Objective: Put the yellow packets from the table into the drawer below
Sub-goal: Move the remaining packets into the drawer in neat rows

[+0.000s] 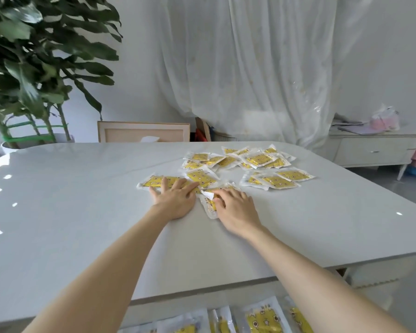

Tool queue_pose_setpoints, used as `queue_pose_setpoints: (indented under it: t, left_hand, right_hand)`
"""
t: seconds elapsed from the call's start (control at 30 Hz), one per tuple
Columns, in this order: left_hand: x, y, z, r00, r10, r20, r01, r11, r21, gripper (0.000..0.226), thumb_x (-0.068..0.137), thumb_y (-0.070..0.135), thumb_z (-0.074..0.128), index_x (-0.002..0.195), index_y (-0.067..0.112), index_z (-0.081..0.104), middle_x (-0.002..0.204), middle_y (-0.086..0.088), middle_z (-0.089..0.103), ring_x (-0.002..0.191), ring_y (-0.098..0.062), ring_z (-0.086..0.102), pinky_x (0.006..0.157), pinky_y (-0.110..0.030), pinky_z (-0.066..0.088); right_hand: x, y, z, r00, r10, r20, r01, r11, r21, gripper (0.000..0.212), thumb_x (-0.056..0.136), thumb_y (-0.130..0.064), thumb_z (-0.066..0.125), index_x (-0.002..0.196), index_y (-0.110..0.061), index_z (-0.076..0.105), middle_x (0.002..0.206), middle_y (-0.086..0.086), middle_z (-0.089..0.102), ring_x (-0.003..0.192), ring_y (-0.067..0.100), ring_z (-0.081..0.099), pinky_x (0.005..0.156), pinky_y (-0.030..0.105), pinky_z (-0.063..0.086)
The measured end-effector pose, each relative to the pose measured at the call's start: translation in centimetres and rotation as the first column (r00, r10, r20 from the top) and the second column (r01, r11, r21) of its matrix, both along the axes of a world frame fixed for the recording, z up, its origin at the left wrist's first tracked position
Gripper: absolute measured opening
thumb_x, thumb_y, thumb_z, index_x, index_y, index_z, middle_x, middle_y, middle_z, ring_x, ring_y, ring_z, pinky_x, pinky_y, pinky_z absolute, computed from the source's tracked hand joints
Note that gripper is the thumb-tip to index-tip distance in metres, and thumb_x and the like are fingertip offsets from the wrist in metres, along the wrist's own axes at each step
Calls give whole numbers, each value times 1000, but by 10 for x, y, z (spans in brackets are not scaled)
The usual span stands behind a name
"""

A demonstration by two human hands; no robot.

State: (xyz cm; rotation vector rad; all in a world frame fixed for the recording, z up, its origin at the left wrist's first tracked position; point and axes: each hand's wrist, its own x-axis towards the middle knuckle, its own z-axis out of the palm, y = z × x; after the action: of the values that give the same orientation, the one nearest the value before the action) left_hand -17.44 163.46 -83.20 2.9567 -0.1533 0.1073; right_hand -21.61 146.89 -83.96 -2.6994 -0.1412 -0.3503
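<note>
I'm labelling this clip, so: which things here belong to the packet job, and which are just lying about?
Job: yellow packets on the table, stowed packets below, left hand pressing some, right hand pinching one.
Lying about: plant, wooden frame, sideboard, pink bag, plastic sheeting.

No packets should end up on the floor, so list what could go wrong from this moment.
1. The left hand lies flat on overlapping yellow packets on the glossy table; dragged together, some may slide away or stay behind.
2. The right hand pinches one packet by its edge; that thin grip could slip on the way down.
3. Only a strip of the drawer shows below the table edge; packets could miss it.
</note>
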Motion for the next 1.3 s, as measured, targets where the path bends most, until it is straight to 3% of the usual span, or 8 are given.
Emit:
queue_pose_setpoints:
  t: [0.47, 0.8, 0.9, 0.97, 1.03, 1.1, 1.17, 1.3]
  left_hand:
    - [-102, 23, -3, 995, 87, 46, -84, 995, -50, 47, 97, 40, 17, 142, 54, 20, 156, 15, 16, 146, -34, -3, 108, -67, 5]
    - [-165, 40, -3, 993, 72, 89, -62, 991, -120, 43, 98, 35, 22, 137, 47, 36, 152, 15, 25, 145, -34, 1, 108, -67, 5]
    - [-180, 43, -3, 992, 67, 106, -53, 989, -135, 43, 97, 32, 24, 136, 45, 37, 151, 14, 26, 145, -34, 1, 109, -67, 4]
    - [-187, 44, -3, 991, 61, 122, -42, 988, -151, 42, 97, 31, 26, 134, 44, 39, 150, 14, 28, 145, -32, 2, 109, -66, 4]
    - [-192, 46, -3, 989, 57, 134, -35, 986, -166, 41, 97, 31, 28, 134, 44, 41, 151, 13, 29, 146, -31, 2, 110, -64, 5]
    - [-193, 47, -3, 989, 52, 139, -26, 983, -180, 39, 98, 34, 29, 134, 45, 40, 154, 11, 25, 147, -31, -3, 112, -64, 2]
    - [-192, 49, -3, 989, 45, 140, -17, 981, -193, 41, 98, 37, 32, 139, 46, 35, 158, 10, 15, 146, -33, -12, 113, -64, -1]
    - [-189, 51, -3, 988, 60, 139, -26, 972, -233, 53, 97, 41, 38, 146, 45, 18, 160, 5, 6, 145, -35, -17, 113, -62, -4]
  right_hand:
    - [-78, 21, 3, 997, 75, -6, -75, 997, 22, 38, 97, -27, 32, 129, -34, 50, 139, -12, 49, 136, 15, 33, 114, 45, 20]
    - [-117, 21, 12, 991, 117, -66, -104, 978, 179, 34, 96, -8, 30, 111, -22, 57, 119, -4, 57, 131, 18, 37, 114, 52, 13]
    - [-120, 16, 17, 989, 110, -99, -82, 965, 247, 42, 93, 0, 29, 102, -23, 63, 132, 3, 56, 143, 26, 21, 115, 50, 15]
    - [-123, 14, 22, 991, 81, -103, -45, 948, 317, 46, 93, 2, 31, 94, -23, 69, 151, 5, 38, 147, 27, 15, 117, 47, 15]
    - [-123, 13, 28, 998, -10, -66, 37, 911, 411, 45, 94, -3, 33, 88, -23, 72, 152, 8, 37, 142, 28, 28, 113, 41, 27]
    - [-121, 14, 30, 994, -103, -41, 111, 891, 441, 34, 95, -17, 36, 95, -23, 69, 136, 6, 51, 127, 31, 46, 100, 37, 39]
    - [-119, 18, 28, 984, -148, -101, 174, 920, 351, 30, 93, -38, 44, 113, -25, 61, 128, 3, 51, 122, 31, 41, 94, 37, 40]
    - [-113, 30, 21, 977, -125, -175, 147, 982, 118, 58, 81, -60, 54, 131, -31, 46, 136, 0, 45, 126, 33, 38, 101, 38, 33]
